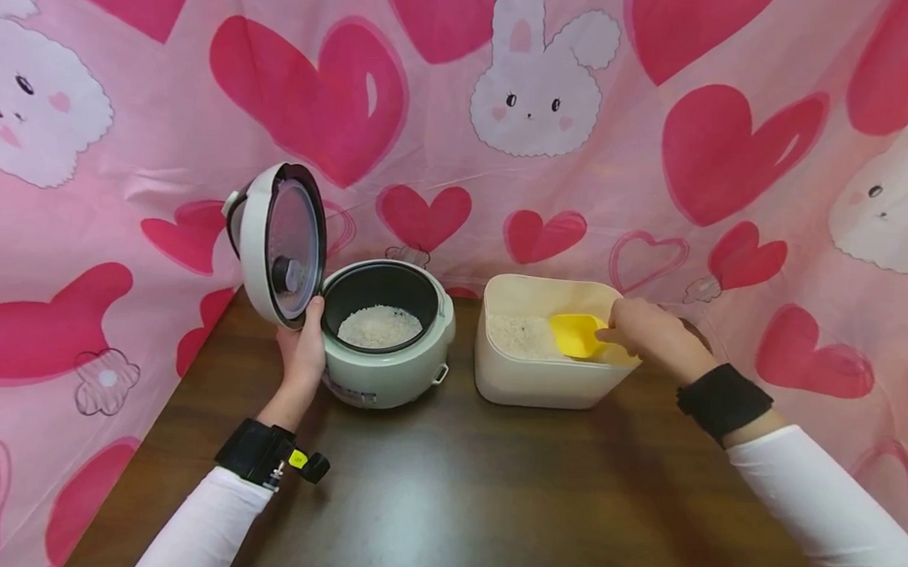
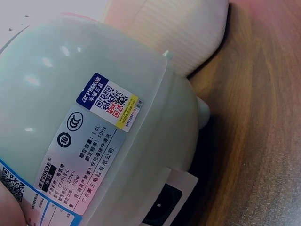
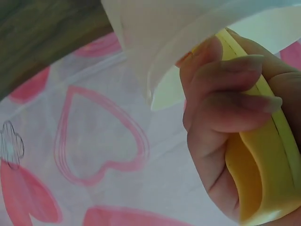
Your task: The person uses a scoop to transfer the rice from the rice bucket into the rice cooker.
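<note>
A pale green rice cooker (image 1: 386, 377) stands on the table with white rice (image 1: 380, 327) in its dark inner pot. Its round lid (image 1: 298, 236) is tipped up on the left. My left hand (image 1: 304, 345) holds the lower edge of that lid, thumb against the rim and the other fingers mostly hidden behind it. On the right, a cream rice bin (image 1: 544, 383) holds more rice (image 1: 523, 336). My right hand (image 1: 647, 332) grips a yellow scoop (image 1: 576, 335) by its handle (image 3: 263, 165), with the scoop's bowl inside the bin, at the rice.
Labels (image 2: 84, 155) and a power socket (image 2: 162, 205) are on the cooker's side. A brown wooden table (image 1: 424, 491) lies under everything. A pink cloth (image 1: 444, 150) with hearts and rabbits hangs close behind the cooker and bin.
</note>
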Tool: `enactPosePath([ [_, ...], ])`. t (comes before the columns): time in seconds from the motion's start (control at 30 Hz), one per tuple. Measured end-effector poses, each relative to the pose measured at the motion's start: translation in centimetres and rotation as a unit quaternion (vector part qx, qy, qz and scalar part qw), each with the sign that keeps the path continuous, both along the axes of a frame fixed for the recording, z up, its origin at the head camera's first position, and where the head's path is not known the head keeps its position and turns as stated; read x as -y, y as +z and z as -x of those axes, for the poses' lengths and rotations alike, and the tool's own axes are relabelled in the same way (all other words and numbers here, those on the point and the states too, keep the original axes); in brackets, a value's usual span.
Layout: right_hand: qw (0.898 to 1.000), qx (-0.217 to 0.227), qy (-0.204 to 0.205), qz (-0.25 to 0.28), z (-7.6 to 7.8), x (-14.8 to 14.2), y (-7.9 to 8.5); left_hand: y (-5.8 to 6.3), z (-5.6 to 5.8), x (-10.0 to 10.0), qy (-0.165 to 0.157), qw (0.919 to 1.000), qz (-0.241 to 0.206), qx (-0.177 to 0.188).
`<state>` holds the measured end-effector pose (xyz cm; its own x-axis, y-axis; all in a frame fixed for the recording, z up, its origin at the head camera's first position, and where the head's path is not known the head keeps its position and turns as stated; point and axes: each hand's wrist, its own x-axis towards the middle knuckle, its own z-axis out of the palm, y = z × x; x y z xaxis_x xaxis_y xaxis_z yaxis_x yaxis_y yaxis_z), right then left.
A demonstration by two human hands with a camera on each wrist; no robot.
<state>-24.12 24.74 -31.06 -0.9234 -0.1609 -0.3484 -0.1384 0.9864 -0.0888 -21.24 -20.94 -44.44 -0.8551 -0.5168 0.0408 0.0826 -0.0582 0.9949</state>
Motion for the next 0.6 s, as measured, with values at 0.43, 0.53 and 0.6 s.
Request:
enactPosePath([
  [0.43,0.989,0.062,-0.009,0.133,1.7,-0.8,-2.0,-0.1,-0.1,-0.1,0.001,1.0000,0.002,0.004],
  [0.53,0.988,0.065,-0.007,0.143,2.0,-0.7,-2.3,-0.1,-0.1,-0.1,0.002,1.0000,0.005,0.003],
  [0.6,0.986,0.069,-0.010,0.149,2.1,-0.5,-2.5,-0.2,-0.1,-0.1,0.006,1.0000,0.000,-0.001],
])
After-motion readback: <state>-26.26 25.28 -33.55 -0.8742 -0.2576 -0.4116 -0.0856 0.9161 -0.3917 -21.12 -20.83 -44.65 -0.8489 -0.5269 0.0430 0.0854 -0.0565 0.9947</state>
